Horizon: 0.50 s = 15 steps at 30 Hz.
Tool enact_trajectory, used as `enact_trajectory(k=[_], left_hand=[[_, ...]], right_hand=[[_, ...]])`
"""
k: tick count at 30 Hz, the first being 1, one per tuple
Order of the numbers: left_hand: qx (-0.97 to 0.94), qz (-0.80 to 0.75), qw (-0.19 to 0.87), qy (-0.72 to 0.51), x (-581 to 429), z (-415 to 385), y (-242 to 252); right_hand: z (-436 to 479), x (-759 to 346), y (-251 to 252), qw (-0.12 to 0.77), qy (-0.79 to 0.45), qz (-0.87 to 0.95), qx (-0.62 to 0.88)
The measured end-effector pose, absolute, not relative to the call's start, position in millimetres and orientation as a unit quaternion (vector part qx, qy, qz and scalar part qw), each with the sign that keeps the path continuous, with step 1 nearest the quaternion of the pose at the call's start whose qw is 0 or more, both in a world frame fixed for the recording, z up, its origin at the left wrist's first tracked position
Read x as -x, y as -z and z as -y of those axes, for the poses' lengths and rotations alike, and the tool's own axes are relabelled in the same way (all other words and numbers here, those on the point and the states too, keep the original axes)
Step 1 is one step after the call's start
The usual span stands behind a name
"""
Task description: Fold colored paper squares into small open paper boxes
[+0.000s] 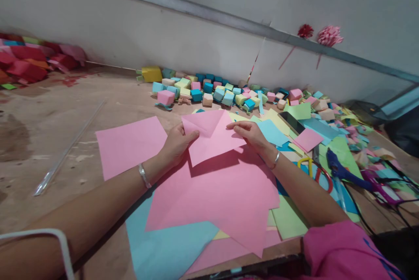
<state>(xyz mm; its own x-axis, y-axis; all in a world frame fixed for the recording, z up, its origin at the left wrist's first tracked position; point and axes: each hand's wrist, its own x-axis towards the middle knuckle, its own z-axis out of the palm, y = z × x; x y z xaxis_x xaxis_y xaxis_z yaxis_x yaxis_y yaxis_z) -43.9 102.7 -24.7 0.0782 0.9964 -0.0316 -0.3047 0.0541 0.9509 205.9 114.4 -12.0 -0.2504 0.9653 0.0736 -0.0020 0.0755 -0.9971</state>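
A folded pink paper sheet [212, 138] is held up between both hands above the table. My left hand [176, 143] pinches its left edge, fingers closed on the paper. On the sheet's right edge, my right hand [252, 136] grips with its fingers pressed on top. Under the hands lies a pile of large pink sheets [222, 192] over a blue sheet [166, 245]. Another pink sheet [129, 144] lies flat to the left.
Several small folded paper cubes [209, 90] sit in a heap along the wall. Loose coloured sheets, scissors [316, 171] and a blue glue gun [340, 168] clutter the right side. A clear ruler [65, 153] lies left. Red paper items [29, 59] are stacked far left.
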Motion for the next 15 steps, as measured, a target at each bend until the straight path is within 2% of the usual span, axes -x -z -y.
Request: enact_trajectory(k=[5,15], left_hand=[[-0.443,-0.41,0.579,-0.549,43,-103,26],[-0.417,-0.445,0.524,-0.594,40,-96,10]], right_hand=[[-108,-197,13,0.401,-0.54,0.611,0.416],[-108,-190,14,0.461,-0.536,0.556,0.437]])
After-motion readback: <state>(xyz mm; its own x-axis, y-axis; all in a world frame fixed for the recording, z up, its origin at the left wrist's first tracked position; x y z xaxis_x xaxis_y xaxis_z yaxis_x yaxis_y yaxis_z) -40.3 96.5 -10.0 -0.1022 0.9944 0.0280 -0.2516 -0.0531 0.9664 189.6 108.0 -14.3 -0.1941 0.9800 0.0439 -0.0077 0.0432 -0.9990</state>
